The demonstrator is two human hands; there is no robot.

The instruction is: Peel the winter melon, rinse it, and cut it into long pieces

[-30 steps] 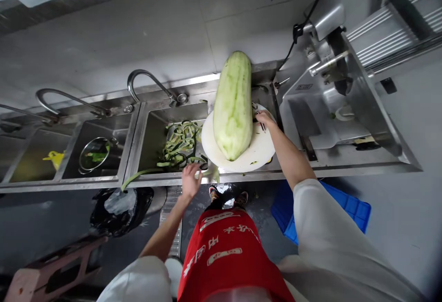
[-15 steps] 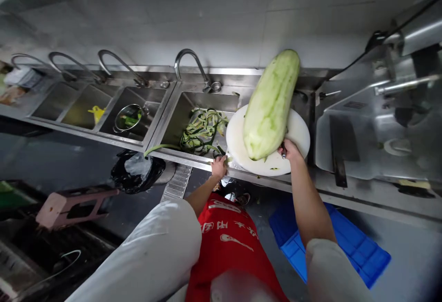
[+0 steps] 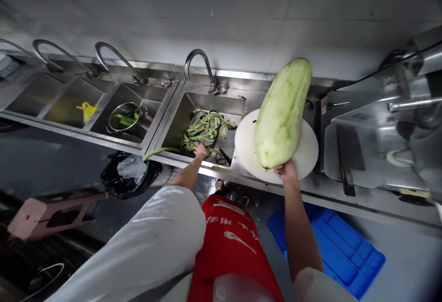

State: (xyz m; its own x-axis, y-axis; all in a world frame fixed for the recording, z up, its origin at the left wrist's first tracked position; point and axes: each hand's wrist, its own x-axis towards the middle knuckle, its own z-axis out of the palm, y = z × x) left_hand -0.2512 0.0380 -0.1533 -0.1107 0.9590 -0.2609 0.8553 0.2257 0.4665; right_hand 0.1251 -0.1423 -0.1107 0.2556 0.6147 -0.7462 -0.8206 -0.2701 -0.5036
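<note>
Currently, 1 pale green melon (image 3: 283, 113) lies on the round white board (image 3: 309, 150), its near end beside the right hand (image 3: 288, 171), which curls around a metal tool (image 3: 280, 171). The left hand (image 3: 201, 149) is at the peelings (image 3: 207, 126) in the sink (image 3: 221, 104); whether it pinches any, I cannot tell.

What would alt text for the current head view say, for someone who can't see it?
A large pale-green gourd lies on a round white board, with the person's right hand at its near end, holding a metal tool. The left hand reaches into a sink with peels.
</note>
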